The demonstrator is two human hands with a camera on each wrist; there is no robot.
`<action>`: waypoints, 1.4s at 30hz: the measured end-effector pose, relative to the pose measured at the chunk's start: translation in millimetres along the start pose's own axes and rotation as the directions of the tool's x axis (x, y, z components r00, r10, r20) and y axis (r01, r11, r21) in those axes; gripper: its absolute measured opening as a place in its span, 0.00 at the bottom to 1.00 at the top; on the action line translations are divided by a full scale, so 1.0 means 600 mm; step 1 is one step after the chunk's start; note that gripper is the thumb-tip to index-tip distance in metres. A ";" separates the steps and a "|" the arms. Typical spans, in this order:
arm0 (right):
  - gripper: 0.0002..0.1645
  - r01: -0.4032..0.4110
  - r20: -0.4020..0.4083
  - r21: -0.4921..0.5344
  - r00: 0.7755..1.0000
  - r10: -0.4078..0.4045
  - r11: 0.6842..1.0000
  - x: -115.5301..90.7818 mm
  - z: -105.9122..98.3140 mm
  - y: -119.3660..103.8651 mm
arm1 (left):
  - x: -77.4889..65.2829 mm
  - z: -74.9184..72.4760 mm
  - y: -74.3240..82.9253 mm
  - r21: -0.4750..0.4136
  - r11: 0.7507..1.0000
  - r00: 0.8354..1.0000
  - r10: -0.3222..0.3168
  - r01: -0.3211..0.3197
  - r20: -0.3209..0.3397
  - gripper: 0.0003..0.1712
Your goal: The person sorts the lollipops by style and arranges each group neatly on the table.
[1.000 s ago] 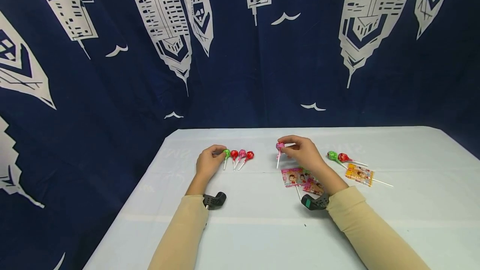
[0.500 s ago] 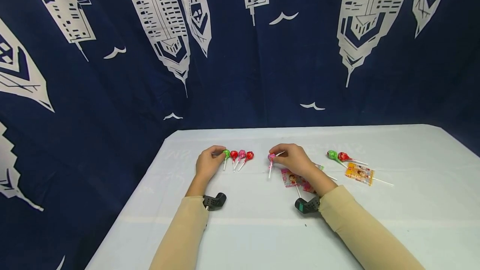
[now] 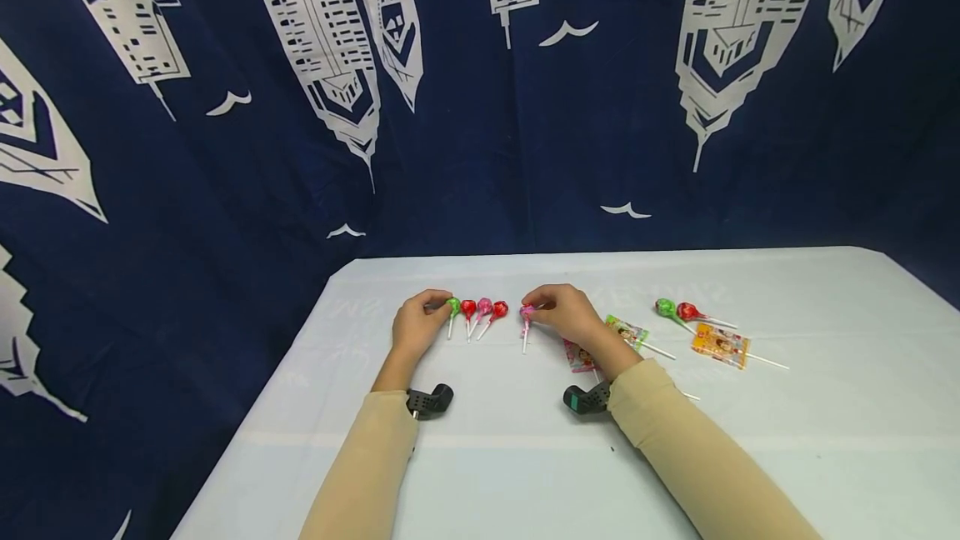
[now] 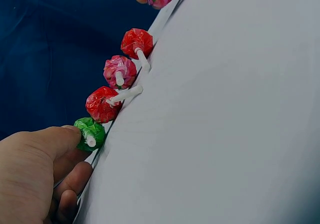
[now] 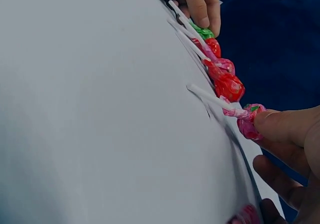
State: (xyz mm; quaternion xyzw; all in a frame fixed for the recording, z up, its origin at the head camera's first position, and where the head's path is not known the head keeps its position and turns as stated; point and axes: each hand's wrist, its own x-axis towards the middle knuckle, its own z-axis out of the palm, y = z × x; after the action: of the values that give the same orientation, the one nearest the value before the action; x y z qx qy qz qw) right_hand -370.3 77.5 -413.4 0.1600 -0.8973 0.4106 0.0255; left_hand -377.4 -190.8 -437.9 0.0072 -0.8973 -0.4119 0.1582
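At the left end of a row of lollipops, my left hand pinches a green lollipop by its wrapped head. To its right lie a red lollipop, a pink lollipop and another red lollipop, heads close together, sticks pointing toward me. My right hand holds a pink lollipop by the head between thumb and finger, its white stick pointing toward me. A small gap separates it from the row's right end.
Under my right forearm lie flat wrapped lollipops, one a green packet, one a pink packet. Farther right are a green lollipop, a red one and an orange packet. The white table meets a dark blue curtain behind.
My right hand has moved left with the pink lollipop, bringing it near the row and uncovering the green packet. The left hand has stayed at the green lollipop.
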 end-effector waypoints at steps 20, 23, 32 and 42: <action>0.12 -0.091 -0.109 -0.037 0.990 0.087 0.995 0.011 0.045 -0.010 | 0.001 0.000 -0.004 0.014 1.000 1.000 -0.005 0.005 0.008 0.12; 0.13 -0.090 -0.121 -0.041 0.989 0.084 0.995 0.012 0.048 -0.011 | 0.001 0.000 -0.004 0.013 1.000 1.000 -0.007 0.007 0.004 0.12; 0.16 -0.090 -0.130 -0.066 0.988 0.081 0.994 0.011 0.050 -0.015 | 0.002 0.001 -0.003 0.017 1.000 1.000 0.001 -0.001 0.003 0.12; 0.19 -0.076 -0.116 -0.068 0.991 0.068 0.995 0.007 0.047 -0.014 | 0.003 0.000 -0.003 0.012 1.000 1.000 0.003 -0.003 0.006 0.12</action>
State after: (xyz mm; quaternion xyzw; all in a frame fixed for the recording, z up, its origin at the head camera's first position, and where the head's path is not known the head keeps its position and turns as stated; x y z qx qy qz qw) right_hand -369.2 50.3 -425.0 0.1030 -0.9139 0.3869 0.0672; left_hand -379.1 -192.3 -438.9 0.0057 -0.9003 -0.4063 0.1562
